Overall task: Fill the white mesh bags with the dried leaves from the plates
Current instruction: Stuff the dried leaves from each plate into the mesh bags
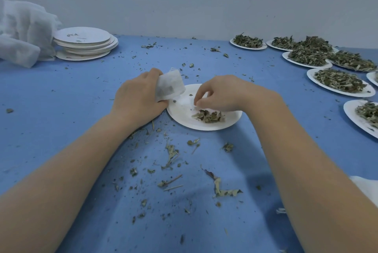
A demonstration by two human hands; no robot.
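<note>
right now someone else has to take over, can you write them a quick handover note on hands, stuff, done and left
Left hand holds a mesh bag at the plate's edge; a few leaves show inside.
Right hand is over the plate, fingers pinching above a small leaf pile.
Done: stack of emptied plates far left.
Left: this pile, then the full plates on the right. Spare mesh lies far left.

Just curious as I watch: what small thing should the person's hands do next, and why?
Probably the right hand should pinch up the small heap of dried leaves left on the plate and carry it to the mesh bag, which the left hand holds beside the plate.
</note>
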